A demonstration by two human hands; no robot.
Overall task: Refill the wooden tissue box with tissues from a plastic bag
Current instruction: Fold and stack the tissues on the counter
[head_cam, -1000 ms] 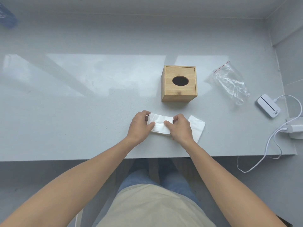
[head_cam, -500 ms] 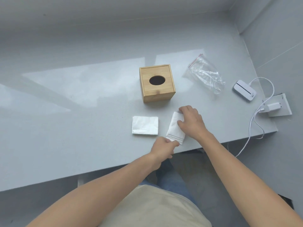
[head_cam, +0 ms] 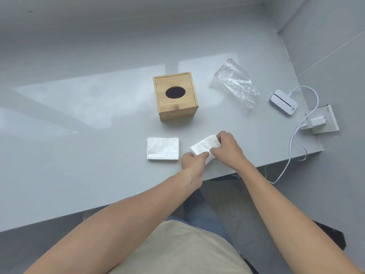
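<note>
The wooden tissue box [head_cam: 175, 107] stands upright mid-table, its oval hole facing up and dark inside. A clear plastic bag [head_cam: 234, 82] with a red seal strip lies flat to its right and looks empty. One folded stack of white tissues [head_cam: 163, 148] rests alone on the table in front of the box. A second tissue stack [head_cam: 204, 146] lies to its right, held at both ends: my left hand [head_cam: 192, 161] pinches its near corner and my right hand [head_cam: 227, 148] grips its far right side.
A small white device [head_cam: 283, 102] lies at the far right, cabled to a white charger [head_cam: 317, 123] on a white block. The cable [head_cam: 292, 147] hangs over the table's right front edge [head_cam: 276, 163]. Grey walls bound the back and right.
Both hands let go of the left tissue stack, which now lies alone, and moved right onto the second stack. The view has swung so the box sits further left.
</note>
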